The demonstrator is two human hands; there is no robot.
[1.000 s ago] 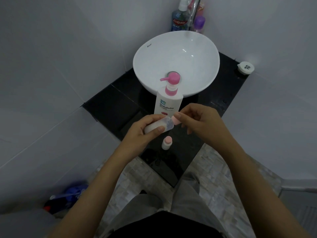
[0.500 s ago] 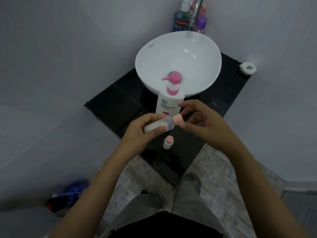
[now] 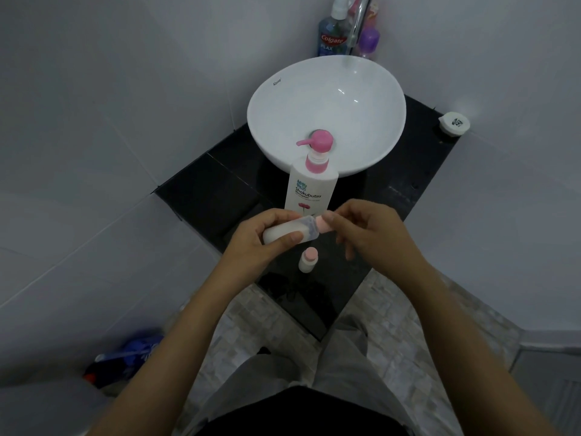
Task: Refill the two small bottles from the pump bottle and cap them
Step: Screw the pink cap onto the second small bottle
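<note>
The left hand point(image 3: 264, 243) was wrapped around a small bottle point(image 3: 287, 230), holding it on its side above the front of the black table point(image 3: 220, 196), its fingers point(image 3: 294, 237) grasping the pale body from below and above. The bottle looked partly filled with white liquid, clear toward the neck. At its mouth sat a pink cap point(image 3: 322, 224), and the right hand point(image 3: 374, 237) met it there, thumb and forefinger pinched on the cap while the other fingers curled loosely beneath. Whether the cap was fully seated could not be told. Just below the two hands, a second small bottle point(image 3: 307, 261) stood upright on the table with its own pink cap on. Right behind the hands stood the pump bottle point(image 3: 309, 191), white with a pink pump head whose spout pointed left; it rose in front of the white sink point(image 3: 327, 111), a round bowl resting on the table. Behind the sink, against the wall, stood a blue mouthwash bottle point(image 3: 333, 36) and a purple-capped bottle point(image 3: 368, 40) beside the chrome tap point(image 3: 358, 23). A small white round container point(image 3: 453, 122) sat at the table's far right corner.
</note>
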